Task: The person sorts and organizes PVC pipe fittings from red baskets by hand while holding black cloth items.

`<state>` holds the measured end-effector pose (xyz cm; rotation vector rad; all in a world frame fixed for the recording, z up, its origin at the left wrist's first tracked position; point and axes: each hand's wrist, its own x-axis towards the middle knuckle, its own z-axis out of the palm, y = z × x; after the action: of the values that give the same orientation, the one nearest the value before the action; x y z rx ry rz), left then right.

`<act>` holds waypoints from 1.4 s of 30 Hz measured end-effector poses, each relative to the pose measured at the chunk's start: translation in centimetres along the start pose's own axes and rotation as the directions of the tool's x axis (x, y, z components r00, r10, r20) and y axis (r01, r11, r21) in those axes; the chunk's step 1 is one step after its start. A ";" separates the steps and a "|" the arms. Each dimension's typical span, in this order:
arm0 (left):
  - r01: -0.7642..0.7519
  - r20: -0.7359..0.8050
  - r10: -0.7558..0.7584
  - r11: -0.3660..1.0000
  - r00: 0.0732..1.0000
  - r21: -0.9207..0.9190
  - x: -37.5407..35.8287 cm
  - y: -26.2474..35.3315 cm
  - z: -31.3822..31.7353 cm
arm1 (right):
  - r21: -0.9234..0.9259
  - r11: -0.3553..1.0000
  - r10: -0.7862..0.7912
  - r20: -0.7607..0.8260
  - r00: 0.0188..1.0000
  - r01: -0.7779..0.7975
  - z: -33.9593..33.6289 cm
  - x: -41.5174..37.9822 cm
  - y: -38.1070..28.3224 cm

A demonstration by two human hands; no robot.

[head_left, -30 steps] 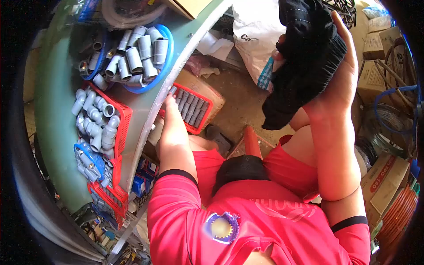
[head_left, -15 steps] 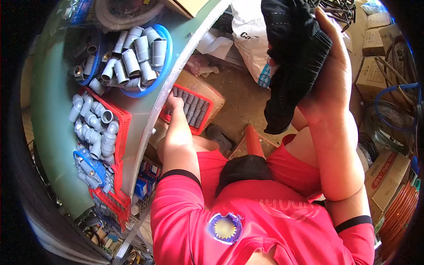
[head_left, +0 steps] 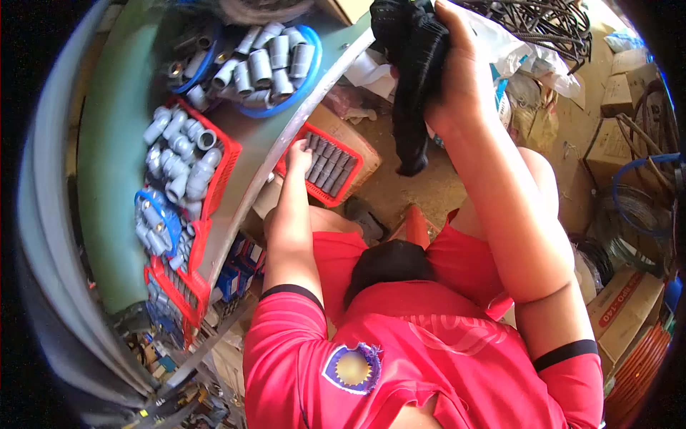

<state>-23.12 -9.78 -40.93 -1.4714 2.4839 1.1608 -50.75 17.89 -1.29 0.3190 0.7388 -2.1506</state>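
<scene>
My right hand point(head_left: 463, 89) is raised at the top centre, closed around a bunched black cloth item point(head_left: 418, 79) with gathered, elastic-looking edges. Its thumb points up along the cloth, whose lower end hangs free. Low on the left, my left hand point(head_left: 299, 155) rests at the left side of a red plastic crate point(head_left: 334, 204), with its fingers curled at the rim; the fingertips are hard to see. Rows of grey pipe couplings point(head_left: 332, 166) lie inside this crate. A cardboard box point(head_left: 363, 150) sits just under and beyond it.
A green-edged table point(head_left: 243, 139) on my left bears a blue-rimmed basket point(head_left: 314, 68) of grey couplings and a red basket point(head_left: 227, 168) of elbow fittings. White plastic bags point(head_left: 550, 68), black metal rods point(head_left: 536, 25), cartons point(head_left: 622, 300) and orange coils point(head_left: 643, 357) lie ahead and right.
The black cloth and my right hand have shifted up and left in the view. My left hand stays at the crate. The surroundings have shifted slightly as the camera turned.
</scene>
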 end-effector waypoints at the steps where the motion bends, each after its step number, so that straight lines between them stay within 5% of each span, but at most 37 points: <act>1: -0.072 0.025 0.074 0.994 0.997 -0.079 -1.2 1.0 -0.5 | 0.024 0.999 0.025 -0.038 0.999 -0.024 0.6 0.0 0.5; 3: -0.109 0.065 0.136 0.941 0.989 -0.319 -5.5 4.8 -1.7 | 0.028 0.999 0.028 0.050 0.998 -0.030 0.7 1.5 1.5; 6: -0.260 0.131 0.324 0.897 0.937 -0.358 -13.6 10.1 -6.3 | 0.041 0.999 -0.001 0.388 0.921 -0.016 -0.9 4.6 3.9; 12: -0.119 0.378 0.440 0.764 0.815 -0.634 -30.6 16.2 -20.8 | 0.056 0.993 0.074 0.365 0.928 -0.101 0.7 2.1 6.1; 15: -0.309 0.019 0.392 0.751 0.920 -0.583 -36.1 14.3 -29.0 | -0.119 0.989 0.138 0.525 0.840 -0.089 -1.5 3.4 5.7; 16: -0.351 -0.174 0.305 0.783 0.936 -0.514 -37.0 12.7 -31.6 | -0.042 0.993 0.115 0.396 0.911 -0.107 -0.4 1.7 6.0; 18: -0.293 -0.467 0.113 0.896 0.877 -0.334 -36.9 8.9 -36.3 | -0.068 0.995 0.095 0.398 0.913 -0.074 -1.3 2.1 6.0; 21: -0.109 -0.786 -0.043 0.984 0.617 -0.140 -32.9 -1.0 -41.9 | -0.108 0.994 0.055 0.348 0.936 -0.018 -1.9 2.3 5.9; 23: 0.007 -0.795 -0.189 0.974 0.576 -0.226 -29.9 -6.8 -43.4 | -0.133 0.991 0.040 0.312 0.949 0.003 -2.4 2.1 6.1; 25: 0.087 -0.602 -0.471 0.828 0.645 -0.554 -28.6 -7.3 -43.8 | -0.135 0.990 0.009 0.274 0.962 0.029 -2.4 2.1 6.0; 27: 0.094 -0.628 -0.552 0.787 0.549 -0.610 -26.8 -8.5 -43.7 | -0.127 0.992 0.013 0.274 0.962 0.023 -2.8 1.7 6.0; 30: 0.218 -0.806 -0.361 0.932 0.468 -0.291 -24.0 -12.0 -43.6 | -0.091 0.996 0.004 0.269 0.963 0.021 -3.0 1.5 6.3; 33: 0.367 -0.781 -0.447 0.881 0.437 -0.299 -21.4 -17.1 -44.8 | -0.088 0.996 -0.002 0.275 0.961 0.027 -2.3 1.5 7.0; 37: 0.386 -0.726 -0.479 0.869 0.494 -0.311 -23.7 -13.5 -44.3 | -0.075 0.997 0.045 0.298 0.954 -0.023 -2.7 2.5 7.3; 39: 0.405 -0.798 -0.494 0.846 0.346 -0.347 -24.9 -10.5 -43.5 | 0.000 0.995 0.095 0.356 0.930 -0.101 -3.0 3.4 6.9; 41: 0.013 -0.677 -0.568 0.770 0.468 -0.638 -24.5 -16.8 -45.8 | 0.036 0.999 -0.011 0.355 0.935 -0.002 -2.4 2.9 7.1; 42: -0.239 -0.719 -0.525 0.706 0.455 -0.667 -25.7 -14.7 -44.4 | 0.062 0.998 -0.044 0.358 0.933 0.023 -2.0 2.5 7.1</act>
<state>16.92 -21.71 -7.75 -3.2259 2.2247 1.7239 -46.88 14.05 -6.89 -0.0619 0.4749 -2.1818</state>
